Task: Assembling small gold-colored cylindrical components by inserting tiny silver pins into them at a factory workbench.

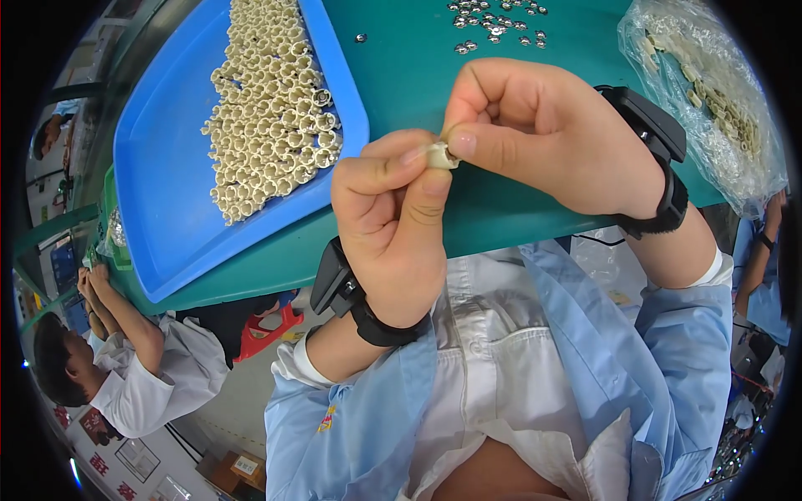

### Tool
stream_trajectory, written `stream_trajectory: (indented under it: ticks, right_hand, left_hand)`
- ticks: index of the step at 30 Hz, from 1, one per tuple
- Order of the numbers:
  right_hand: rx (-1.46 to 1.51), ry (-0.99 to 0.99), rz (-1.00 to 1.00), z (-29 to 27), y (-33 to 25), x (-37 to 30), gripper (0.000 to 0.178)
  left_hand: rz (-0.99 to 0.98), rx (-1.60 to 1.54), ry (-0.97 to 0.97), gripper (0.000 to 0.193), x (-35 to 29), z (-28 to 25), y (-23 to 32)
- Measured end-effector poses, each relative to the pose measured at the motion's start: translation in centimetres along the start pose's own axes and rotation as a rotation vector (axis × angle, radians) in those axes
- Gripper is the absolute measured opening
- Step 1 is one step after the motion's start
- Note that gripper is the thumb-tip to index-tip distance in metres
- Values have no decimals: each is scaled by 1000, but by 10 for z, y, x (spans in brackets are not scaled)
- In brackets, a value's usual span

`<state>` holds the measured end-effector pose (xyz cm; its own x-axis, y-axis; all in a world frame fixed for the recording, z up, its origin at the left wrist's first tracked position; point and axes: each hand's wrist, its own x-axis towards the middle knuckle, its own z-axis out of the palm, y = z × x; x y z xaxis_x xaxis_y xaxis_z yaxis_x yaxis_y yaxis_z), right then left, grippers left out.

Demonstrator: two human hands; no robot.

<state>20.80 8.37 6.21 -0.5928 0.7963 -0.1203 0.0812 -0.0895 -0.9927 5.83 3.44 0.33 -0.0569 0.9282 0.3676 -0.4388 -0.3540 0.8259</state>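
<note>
Between the thumb and fingers of my left hand (393, 217) is a small cream plastic socket piece (439, 157), its open end turned to the right. My right hand (543, 138) pinches at that open end, thumb and forefinger pressed together; whatever is in the pinch is too small and covered to name. Both hands meet just above the green table (401, 83). To their left, a blue tray (167, 242) holds rows of similar cream pieces (271, 117) standing close together.
Small shiny metal discs (497, 25) lie scattered at the far side, with a single disc (361, 38) nearer the tray. On the right rests a clear plastic bag (710, 92) of cream pieces. Another person (142, 367) works at the left, by a green bin (117, 221).
</note>
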Motion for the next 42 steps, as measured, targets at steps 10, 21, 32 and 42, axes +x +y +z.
stream_trajectory:
  ticks: [10, 21, 32, 42]
  right_hand:
    - [-152, 7, -114, -1, -1, 0, 5]
    - [62, 25, -50, -1, 7, 2, 5]
    - [-11, -41, -102, -4, 7, 3, 10]
    - [-653, 197, -761, 6, 6, 2, 21]
  left_hand:
    - [-65, -135, 39, 17, 1, 3, 2]
    - [-61, -48, -15, 16, -1, -3, 1]
    - [-39, -20, -54, 17, -1, -3, 1]
    - [-62, -234, -69, 19, 0, 5, 4]
